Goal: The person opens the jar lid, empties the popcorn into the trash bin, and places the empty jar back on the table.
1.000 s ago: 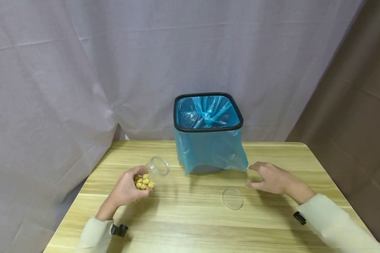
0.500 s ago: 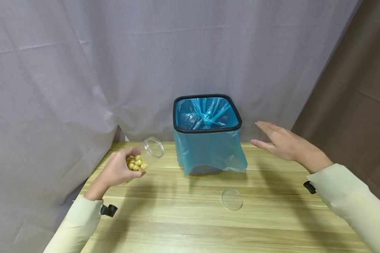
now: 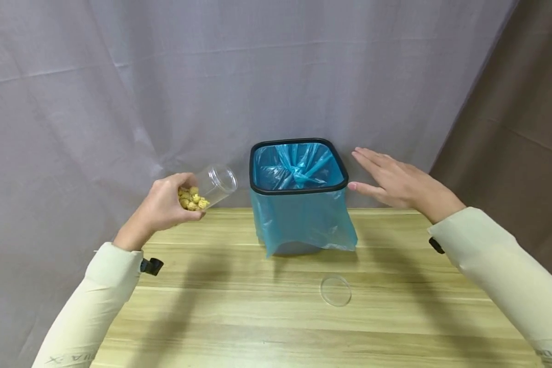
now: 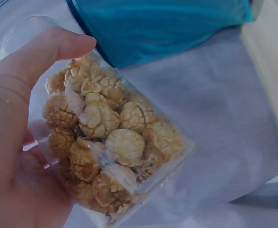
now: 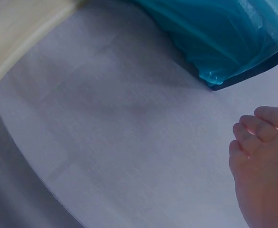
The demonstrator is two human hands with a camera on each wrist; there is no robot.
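My left hand (image 3: 167, 202) grips a clear plastic jar (image 3: 218, 184) above the table, left of the bin. The jar is uncapped and tilted, its mouth toward the bin. Caramel-coloured popcorn (image 4: 100, 128) fills its lower part, as the left wrist view shows up close. A bin (image 3: 299, 191) with a black rim and a blue bag liner stands at the back of the table. My right hand (image 3: 395, 179) hovers beside the bin's right rim, fingers straight and holding nothing. In the right wrist view the fingers (image 5: 253, 128) are near the blue liner (image 5: 215, 42).
A round clear lid (image 3: 336, 291) lies flat on the wooden table (image 3: 239, 327), in front of the bin. Grey cloth (image 3: 188, 76) hangs behind the table, and a brown cloth (image 3: 510, 128) hangs at the right.
The left hand has lifted the popcorn jar up off the table area, toward bin-rim height. My right hand has risen from near the table to beside the bin's rim, fingers straightening.
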